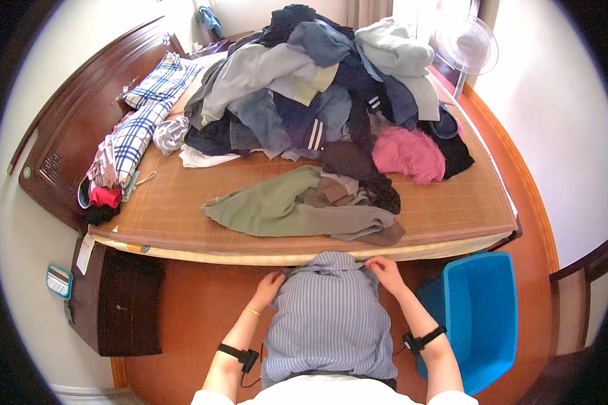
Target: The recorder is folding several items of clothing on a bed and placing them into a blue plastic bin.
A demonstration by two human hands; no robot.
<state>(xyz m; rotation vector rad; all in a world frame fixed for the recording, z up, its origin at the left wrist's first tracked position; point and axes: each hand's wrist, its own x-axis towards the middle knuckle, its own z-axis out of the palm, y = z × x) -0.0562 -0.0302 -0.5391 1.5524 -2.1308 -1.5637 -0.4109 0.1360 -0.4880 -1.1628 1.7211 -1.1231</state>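
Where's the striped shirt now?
In the head view, the striped shirt is at lower centre, between the left hand and the right hand, by the near edge of the bed.

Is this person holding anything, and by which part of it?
Yes, a blue striped shirt: the left grip and the right grip hold its upper edge, one at each side.

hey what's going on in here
A person is holding a striped shirt spread out in front of their body, the left hand and right hand gripping its two upper sides. Beyond it, a big heap of clothes covers much of the bed, with a green garment lying nearer the person. A blue bin stands on the floor to the right.
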